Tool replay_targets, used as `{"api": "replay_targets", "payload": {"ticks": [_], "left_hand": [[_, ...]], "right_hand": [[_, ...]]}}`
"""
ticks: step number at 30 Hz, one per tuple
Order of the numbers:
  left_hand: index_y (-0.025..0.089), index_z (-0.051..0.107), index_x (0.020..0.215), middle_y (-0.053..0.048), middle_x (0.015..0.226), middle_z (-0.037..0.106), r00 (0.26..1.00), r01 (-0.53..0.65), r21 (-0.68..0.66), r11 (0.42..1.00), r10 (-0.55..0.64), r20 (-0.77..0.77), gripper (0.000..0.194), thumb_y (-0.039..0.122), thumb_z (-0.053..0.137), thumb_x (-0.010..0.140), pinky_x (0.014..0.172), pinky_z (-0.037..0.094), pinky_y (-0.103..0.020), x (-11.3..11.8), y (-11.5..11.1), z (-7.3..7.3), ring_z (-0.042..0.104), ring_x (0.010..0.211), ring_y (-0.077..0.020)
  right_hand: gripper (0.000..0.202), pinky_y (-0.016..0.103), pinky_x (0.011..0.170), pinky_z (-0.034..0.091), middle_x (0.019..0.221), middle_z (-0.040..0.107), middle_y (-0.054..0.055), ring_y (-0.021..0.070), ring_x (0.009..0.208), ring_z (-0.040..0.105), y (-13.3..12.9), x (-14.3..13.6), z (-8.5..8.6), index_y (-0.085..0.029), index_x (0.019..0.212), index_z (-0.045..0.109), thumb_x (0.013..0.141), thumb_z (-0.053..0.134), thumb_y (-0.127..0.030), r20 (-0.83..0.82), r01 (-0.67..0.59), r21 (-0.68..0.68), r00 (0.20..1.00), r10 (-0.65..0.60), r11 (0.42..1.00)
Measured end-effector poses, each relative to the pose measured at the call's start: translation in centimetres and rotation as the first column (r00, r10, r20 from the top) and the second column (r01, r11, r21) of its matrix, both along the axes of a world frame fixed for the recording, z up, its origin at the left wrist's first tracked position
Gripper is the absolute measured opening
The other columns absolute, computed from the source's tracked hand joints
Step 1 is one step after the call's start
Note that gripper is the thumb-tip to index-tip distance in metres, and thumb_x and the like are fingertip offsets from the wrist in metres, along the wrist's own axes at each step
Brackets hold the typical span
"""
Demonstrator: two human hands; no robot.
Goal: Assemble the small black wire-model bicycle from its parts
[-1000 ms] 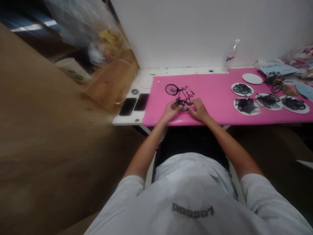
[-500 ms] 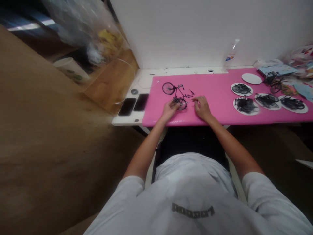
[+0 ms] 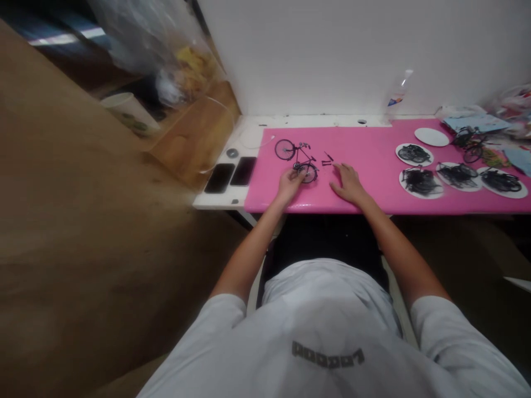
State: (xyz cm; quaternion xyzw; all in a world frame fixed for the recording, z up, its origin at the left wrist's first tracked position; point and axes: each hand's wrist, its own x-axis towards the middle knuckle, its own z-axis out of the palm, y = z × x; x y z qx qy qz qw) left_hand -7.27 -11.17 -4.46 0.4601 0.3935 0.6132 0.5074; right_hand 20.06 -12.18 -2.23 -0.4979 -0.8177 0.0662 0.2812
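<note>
A small black model bicycle (image 3: 302,157) lies on the pink table cover (image 3: 357,143). My left hand (image 3: 290,184) pinches it at the lower wheel, with thumb and fingers closed there. To the right, my right hand (image 3: 347,182) rests on the pink cover with its fingers spread and nothing in them. Several small dark parts (image 3: 327,160) lie between the bicycle and my right fingertips.
White plates with black parts (image 3: 420,182) stand at the right, near a bare white plate (image 3: 431,137). Behind them is a clear bottle (image 3: 399,94). Two dark phones (image 3: 219,178) lie at the left edge. A paper cup (image 3: 130,113) is farther left.
My right hand has opened wider and settled a little to the right. A thin light piece seen by the lower wheel earlier no longer shows. The whole view has shifted slightly.
</note>
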Motion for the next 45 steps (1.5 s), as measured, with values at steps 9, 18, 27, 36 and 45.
{"api": "replay_targets", "payload": {"ticks": [9, 18, 27, 36, 45], "left_hand": [[0.016, 0.08, 0.107, -0.013, 0.112, 0.085, 1.0, 0.005, -0.018, 1.0, -0.005, 0.012, 0.052, 0.055, 0.097, 0.077, 0.091, 0.063, -0.033, 0.0, -0.2, 0.1, 0.08, 0.101, -0.0226], [0.015, 0.078, 0.106, -0.013, 0.109, 0.083, 1.0, 0.013, -0.031, 0.999, -0.013, -0.006, 0.049, 0.052, 0.096, 0.079, 0.094, 0.063, -0.036, 0.0, -0.1, 0.1, 0.08, 0.1, -0.0232], [0.016, 0.078, 0.103, -0.011, 0.106, 0.084, 1.0, 0.025, -0.036, 0.999, -0.025, 0.006, 0.046, 0.05, 0.097, 0.079, 0.092, 0.064, -0.034, 0.1, -0.4, 0.6, 0.08, 0.097, -0.0214], [0.015, 0.078, 0.101, -0.01, 0.102, 0.084, 1.0, 0.008, -0.046, 0.999, -0.007, 0.005, 0.043, 0.046, 0.097, 0.079, 0.086, 0.061, -0.029, 0.2, -0.2, 0.6, 0.079, 0.091, -0.0187], [0.015, 0.079, 0.103, -0.01, 0.102, 0.083, 0.999, 0.035, -0.004, 0.999, -0.035, 0.011, 0.046, 0.05, 0.097, 0.079, 0.084, 0.06, -0.029, 0.1, -0.2, 0.3, 0.077, 0.089, -0.0176]], "right_hand": [[0.055, 0.077, 0.128, 0.039, 0.165, 0.06, 0.021, 0.0501, 0.157, 0.046, 0.8, 0.1, -1.0, -0.015, 0.15, 0.068, 0.103, 0.057, -0.043, 0.011, 0.04, 0.009, 0.999, -0.04, 0.999], [0.053, 0.075, 0.129, 0.038, 0.164, 0.061, 0.021, 0.0488, 0.156, 0.047, 0.7, 0.1, -1.1, -0.015, 0.145, 0.071, 0.106, 0.054, -0.045, 0.055, 0.014, 0.019, 0.998, -0.015, 1.0], [0.053, 0.068, 0.122, 0.046, 0.151, 0.067, 0.023, 0.0451, 0.14, 0.056, 0.5, -0.3, -0.3, -0.012, 0.142, 0.072, 0.104, 0.053, -0.045, 0.06, 0.042, 0.014, 0.997, -0.043, 0.999], [0.064, 0.068, 0.123, 0.046, 0.156, 0.063, 0.025, 0.0428, 0.141, 0.056, 0.6, -0.3, -0.7, -0.011, 0.164, 0.049, 0.106, 0.041, -0.037, -0.047, 0.07, 0.033, 0.997, -0.068, 0.997], [0.059, 0.064, 0.125, 0.048, 0.156, 0.065, 0.02, 0.0388, 0.143, 0.057, 1.3, 0.1, -1.5, -0.016, 0.163, 0.054, 0.109, 0.033, -0.027, -0.127, 0.075, 0.046, 0.99, -0.069, 0.996]]}}
